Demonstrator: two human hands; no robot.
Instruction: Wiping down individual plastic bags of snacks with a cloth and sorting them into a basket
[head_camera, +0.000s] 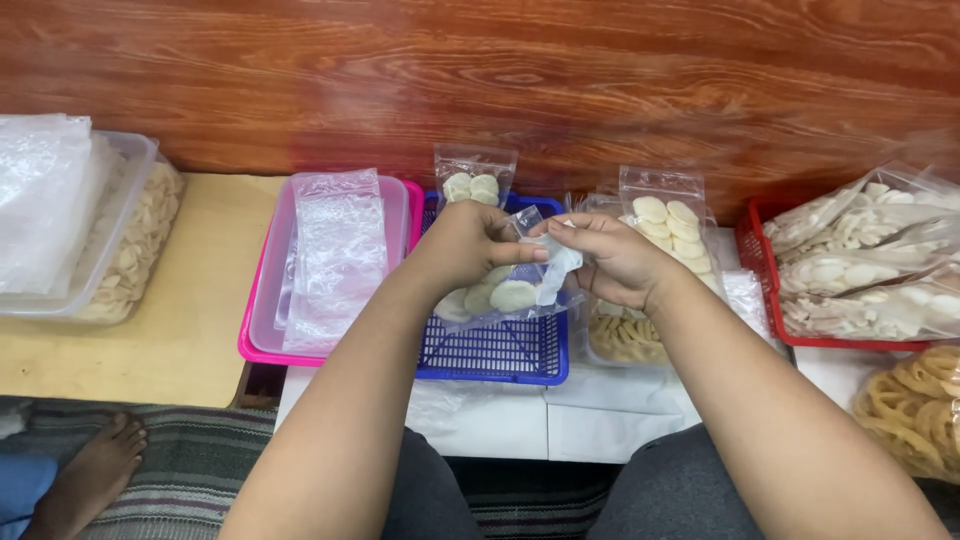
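My left hand (468, 243) and my right hand (612, 258) both pinch the top of a small clear plastic bag (515, 290) holding several pale round crackers. The bag hangs over a blue plastic basket (500, 355). A filled bag of the same crackers (474, 180) leans upright at the back of the blue basket. Another filled clear bag (672, 222) stands just behind my right hand.
A pink tray (262, 345) with a clear tub and empty bags (338, 250) sits left. A clear tub of crackers (120, 270) is at far left. A red basket (762, 290) of filled bags is right, ring-shaped snacks (915, 405) in front. A bare foot (92, 470) rests lower left.
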